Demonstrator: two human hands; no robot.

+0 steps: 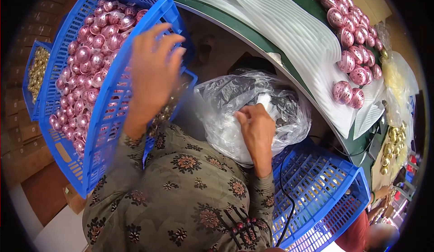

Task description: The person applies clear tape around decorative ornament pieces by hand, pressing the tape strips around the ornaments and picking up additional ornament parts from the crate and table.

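My left hand (156, 66) is raised, smeared by motion, with its fingers apart and nothing visible in them. It is in front of the near rim of a blue plastic crate (101, 130) heaped with shiny pink ball ornaments (83, 55). Over the mouth of a large clear plastic bag (210, 116), my right hand (257, 127) has its fingers curled in a pinch. Whatever they grip is hidden. A crumpled white piece (264, 100) shows just beyond these fingers, and more whitish material lies inside the bag.
A green table (303, 7) curves along the right, bearing white foam sheeting (289, 30) and rows of pink ornaments (346, 37). Blue crates (316, 184) stand lower right, with a black cable (282, 184) across them. Another person (357, 234) is at lower right. Gold ornaments (38, 71) fill a crate far left.
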